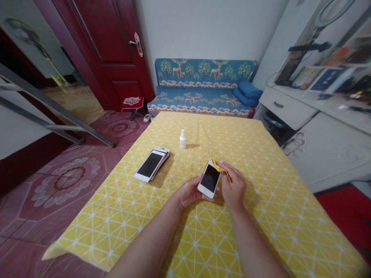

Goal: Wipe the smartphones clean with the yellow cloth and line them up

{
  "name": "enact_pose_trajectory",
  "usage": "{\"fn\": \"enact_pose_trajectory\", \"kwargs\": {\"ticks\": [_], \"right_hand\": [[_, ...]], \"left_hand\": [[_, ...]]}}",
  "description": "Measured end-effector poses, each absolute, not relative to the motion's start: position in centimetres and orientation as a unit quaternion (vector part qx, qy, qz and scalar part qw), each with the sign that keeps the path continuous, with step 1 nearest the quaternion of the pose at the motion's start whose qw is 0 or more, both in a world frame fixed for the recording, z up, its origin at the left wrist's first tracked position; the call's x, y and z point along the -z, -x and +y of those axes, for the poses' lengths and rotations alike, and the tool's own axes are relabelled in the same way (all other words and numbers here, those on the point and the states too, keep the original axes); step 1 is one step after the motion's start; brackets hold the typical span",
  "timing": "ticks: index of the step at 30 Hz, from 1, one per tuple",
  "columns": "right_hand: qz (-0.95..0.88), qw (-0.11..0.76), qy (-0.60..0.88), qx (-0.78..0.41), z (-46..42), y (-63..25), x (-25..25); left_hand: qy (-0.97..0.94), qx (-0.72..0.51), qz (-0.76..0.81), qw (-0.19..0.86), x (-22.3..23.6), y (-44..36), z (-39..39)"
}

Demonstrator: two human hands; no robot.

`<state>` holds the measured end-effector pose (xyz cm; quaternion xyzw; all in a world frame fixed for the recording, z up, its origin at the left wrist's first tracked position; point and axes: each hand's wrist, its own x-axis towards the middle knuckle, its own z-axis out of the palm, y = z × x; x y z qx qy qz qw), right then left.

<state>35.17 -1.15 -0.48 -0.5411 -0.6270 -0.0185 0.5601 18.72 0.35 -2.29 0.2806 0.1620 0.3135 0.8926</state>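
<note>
Head view: one white phone (210, 180), dark screen facing up, held over the table between the two hands; one left hand (189, 192), curled round the phone's lower part, thumb at the left edge, fingertips showing past the lower right; one right hand (234, 185), fingers bent and drawn together on one yellow cloth (217, 166), bunched, lying over the phone's upper right corner; one stack of phones (151, 166), well apart to the left, topmost white, full count not legible; one small white bottle (182, 140), upright, beyond the hands, contents unseen; one yellow tablecloth (269, 181), white-lined, beneath all. Handling notes, by judgement: step in hand appears to be wiping the phone's edge and corner; left grip best kept low and firm on the sides, clear of the glass, so that fresh fingerprints are avoided; cloth best kept spread under the right fingertips, pressed lightly and drawn along the rim in one direction, then turned to a clean fold for the screen; chief risk, the phone twisting if the corner is pushed too hard
</note>
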Motion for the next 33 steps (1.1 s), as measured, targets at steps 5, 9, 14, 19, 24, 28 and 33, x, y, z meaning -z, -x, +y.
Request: {"fn": "enact_pose_trajectory", "kwargs": {"ticks": [5,9,14,19,24,28,33], "right_hand": [[-0.667,0.541,0.508,0.071,-1.5,-35.2,0.4],[-0.700,0.520,0.484,0.076,-2.2,-34.7,0.0],[-0.729,0.518,0.447,0.038,-2.8,-33.7,-0.2],[-0.598,0.596,0.535,-0.044,-2.4,-33.4,0.8],[-0.593,0.567,0.568,-0.058,-1.9,-33.3,1.7],[-0.663,0.549,0.509,-0.008,-2.3,-32.6,1.2],[-0.720,0.557,0.413,-0.029,-3.3,-32.1,0.2]], "left_hand": [[-0.270,-0.355,0.187,0.875,2.4,-18.2,0.6],[-0.241,-0.395,0.205,0.863,2.1,-17.8,0.8],[-0.233,-0.467,0.211,0.827,1.7,-17.7,1.0],[-0.273,-0.530,0.198,0.779,1.6,-17.9,1.2],[-0.291,-0.564,0.214,0.742,1.9,-18.4,1.1],[-0.285,-0.582,0.212,0.732,1.8,-18.7,1.0],[-0.269,-0.595,0.231,0.722,1.7,-18.7,1.1]]}}
